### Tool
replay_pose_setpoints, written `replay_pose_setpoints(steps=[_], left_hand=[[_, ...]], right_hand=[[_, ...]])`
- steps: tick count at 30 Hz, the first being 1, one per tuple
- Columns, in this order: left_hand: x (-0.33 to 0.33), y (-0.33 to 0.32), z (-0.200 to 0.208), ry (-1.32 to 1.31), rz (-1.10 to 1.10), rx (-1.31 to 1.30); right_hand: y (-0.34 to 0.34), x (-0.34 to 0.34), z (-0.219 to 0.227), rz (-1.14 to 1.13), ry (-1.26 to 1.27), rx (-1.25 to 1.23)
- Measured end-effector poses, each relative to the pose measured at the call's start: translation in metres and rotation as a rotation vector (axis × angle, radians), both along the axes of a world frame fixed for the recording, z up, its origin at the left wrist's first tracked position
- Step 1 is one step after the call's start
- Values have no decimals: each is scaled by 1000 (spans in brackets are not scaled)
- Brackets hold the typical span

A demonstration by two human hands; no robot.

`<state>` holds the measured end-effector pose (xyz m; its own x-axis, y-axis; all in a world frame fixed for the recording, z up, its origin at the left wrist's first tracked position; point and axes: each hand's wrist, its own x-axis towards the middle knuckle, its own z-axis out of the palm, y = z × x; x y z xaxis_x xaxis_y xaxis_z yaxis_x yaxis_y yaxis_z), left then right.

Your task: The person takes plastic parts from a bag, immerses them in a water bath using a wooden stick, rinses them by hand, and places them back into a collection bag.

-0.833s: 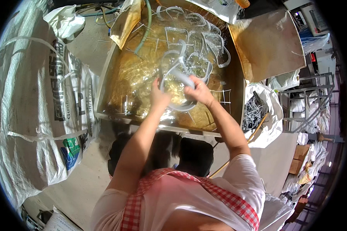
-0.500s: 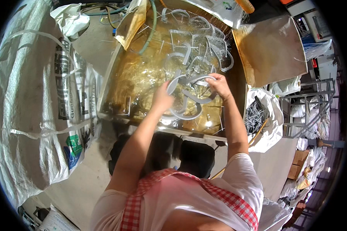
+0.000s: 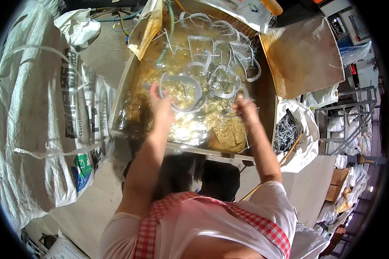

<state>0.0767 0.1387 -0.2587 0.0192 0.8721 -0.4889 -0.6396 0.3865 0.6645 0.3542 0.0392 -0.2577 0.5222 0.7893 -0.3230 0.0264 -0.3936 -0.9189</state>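
My left hand (image 3: 162, 110) is closed on a grey curved plastic band (image 3: 193, 84), which it holds in a loop above the water at the middle left of a metal tank (image 3: 121, 93). My right hand (image 3: 245, 108) is over the tank's right side, smeared by motion. A pale blurred strip shows at its fingertips, and I cannot make out whether it is gripped. Several wet, pale bands (image 3: 201, 39) lie in the yellowish water toward the back, some overlapping.
A white sack of thin grey plastic sticks (image 3: 287, 131) stands against the tank's right side. Large woven sacks (image 3: 34, 129) crowd the left. A stained board (image 3: 300, 56) rises at the right back, and a green hose (image 3: 170, 21) hangs into the tank.
My left hand has moved left and carries the band with it. The hands are farther apart, and the cluster of bands between them has left the front middle of the water.
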Motion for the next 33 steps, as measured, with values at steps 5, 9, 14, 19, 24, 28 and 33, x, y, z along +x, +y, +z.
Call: replay_pose_setpoints(steps=[5,9,14,19,24,28,33], left_hand=[[22,-19,10,-281,15,-257],[25,-24,-26,-187,-89,-253],[37,-27,-10,961,-64,36],[25,-30,14,574,-644,466],[16,-26,11,347,-633,400],[8,-23,23,280,-373,158],[-11,-1,2,-332,-247,-133]], right_hand=[[16,-131,-1,-115,665,264],[36,-148,13,-47,680,446],[40,-152,15,1,325,413],[38,-155,9,144,229,378],[40,-150,30,418,161,163],[44,-127,-8,401,42,235],[36,-51,-107,242,-257,-152]])
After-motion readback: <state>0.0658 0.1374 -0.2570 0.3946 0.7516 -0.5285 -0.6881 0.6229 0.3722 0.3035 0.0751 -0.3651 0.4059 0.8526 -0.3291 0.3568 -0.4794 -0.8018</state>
